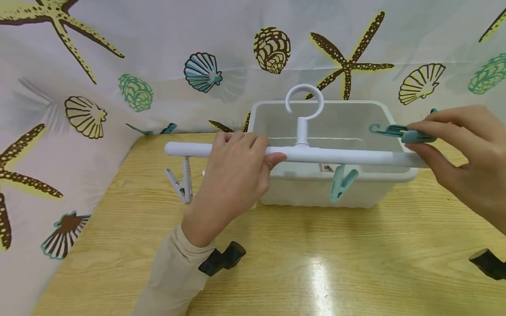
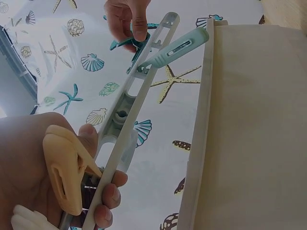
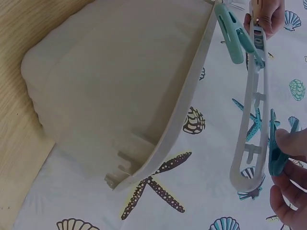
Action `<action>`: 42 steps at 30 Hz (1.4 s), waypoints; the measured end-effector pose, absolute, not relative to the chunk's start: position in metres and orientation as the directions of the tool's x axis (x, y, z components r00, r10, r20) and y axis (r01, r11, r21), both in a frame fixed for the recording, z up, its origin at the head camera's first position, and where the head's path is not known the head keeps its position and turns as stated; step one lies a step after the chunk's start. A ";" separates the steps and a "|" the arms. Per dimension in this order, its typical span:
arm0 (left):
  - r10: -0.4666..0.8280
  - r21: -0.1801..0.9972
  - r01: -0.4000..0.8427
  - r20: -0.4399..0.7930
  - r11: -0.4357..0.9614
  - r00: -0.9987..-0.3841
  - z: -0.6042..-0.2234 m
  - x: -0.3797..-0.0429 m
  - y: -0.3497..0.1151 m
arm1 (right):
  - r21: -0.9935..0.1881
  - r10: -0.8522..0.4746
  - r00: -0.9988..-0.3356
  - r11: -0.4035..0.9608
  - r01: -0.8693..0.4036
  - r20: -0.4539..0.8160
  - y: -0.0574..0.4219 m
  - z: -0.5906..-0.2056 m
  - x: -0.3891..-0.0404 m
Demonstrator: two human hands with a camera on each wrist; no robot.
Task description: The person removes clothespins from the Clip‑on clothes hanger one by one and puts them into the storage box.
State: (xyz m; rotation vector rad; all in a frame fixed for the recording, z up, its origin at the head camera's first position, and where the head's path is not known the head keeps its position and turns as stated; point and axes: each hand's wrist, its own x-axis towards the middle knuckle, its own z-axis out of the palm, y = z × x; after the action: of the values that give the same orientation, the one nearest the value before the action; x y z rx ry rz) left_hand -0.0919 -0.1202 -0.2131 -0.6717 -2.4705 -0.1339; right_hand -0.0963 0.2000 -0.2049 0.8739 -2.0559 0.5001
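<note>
A white clip hanger (image 1: pixel 348 156) with a ring hook is held crosswise above the table, gripped near its left part by my left hand (image 1: pixel 237 175). A white clothespin (image 1: pixel 186 182) hangs from its left end and a mint clothespin (image 1: pixel 341 183) right of the middle. In the left wrist view, a peach clothespin (image 2: pixel 64 167) sits on the bar beside the left palm. My right hand (image 1: pixel 470 147) pinches a dark teal clothespin (image 1: pixel 417 136) with a small curled hook, close to the bar's right end. The right wrist view shows this teal clothespin (image 3: pixel 278 148) alongside the bar.
Behind and below the hanger, a white plastic bin (image 1: pixel 316 191) stands on the wooden table (image 1: pixel 300 263). Something small lies inside it. A cloth (image 1: pixel 166 44) printed with shells and starfish hangs along the back and left. Black camera mounts (image 1: pixel 223 259) sit at both wrists.
</note>
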 end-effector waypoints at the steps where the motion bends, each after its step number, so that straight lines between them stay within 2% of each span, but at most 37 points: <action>1: 0.435 -0.050 0.493 0.552 0.869 -0.712 -0.213 -0.092 -0.120 | -0.017 -0.418 -0.401 0.676 -0.737 0.815 0.200 -0.204 -0.099; 6: 0.430 -0.033 0.494 0.544 0.869 -0.720 -0.213 -0.093 -0.119 | 0.039 -0.478 -0.400 0.678 -0.734 0.782 0.200 -0.199 -0.104; 11: 0.422 -0.026 0.484 0.533 0.875 -0.733 -0.213 -0.093 -0.119 | 0.041 -0.505 -0.415 0.670 -0.741 0.757 0.197 -0.195 -0.106; 32: 0.411 -0.004 0.477 0.513 0.879 -0.754 -0.214 -0.094 -0.122 | -0.097 -0.511 -0.525 0.648 -0.756 0.681 0.188 -0.194 -0.136; 38: 0.409 -0.008 0.471 0.509 0.882 -0.757 -0.213 -0.094 -0.122 | -0.102 -0.512 -0.539 0.656 -0.748 0.669 0.186 -0.193 -0.146; 42: 0.408 -0.010 0.468 0.505 0.884 -0.760 -0.212 -0.093 -0.122 | -0.100 -0.508 -0.577 0.689 -0.718 0.639 0.182 -0.191 -0.153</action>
State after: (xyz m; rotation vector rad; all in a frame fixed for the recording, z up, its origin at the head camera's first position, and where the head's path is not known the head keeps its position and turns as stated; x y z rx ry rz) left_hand -0.0933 -0.1217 -0.2119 -0.6354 -2.5424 -0.1591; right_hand -0.1532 0.1819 -0.1908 0.9370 -2.3147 0.4713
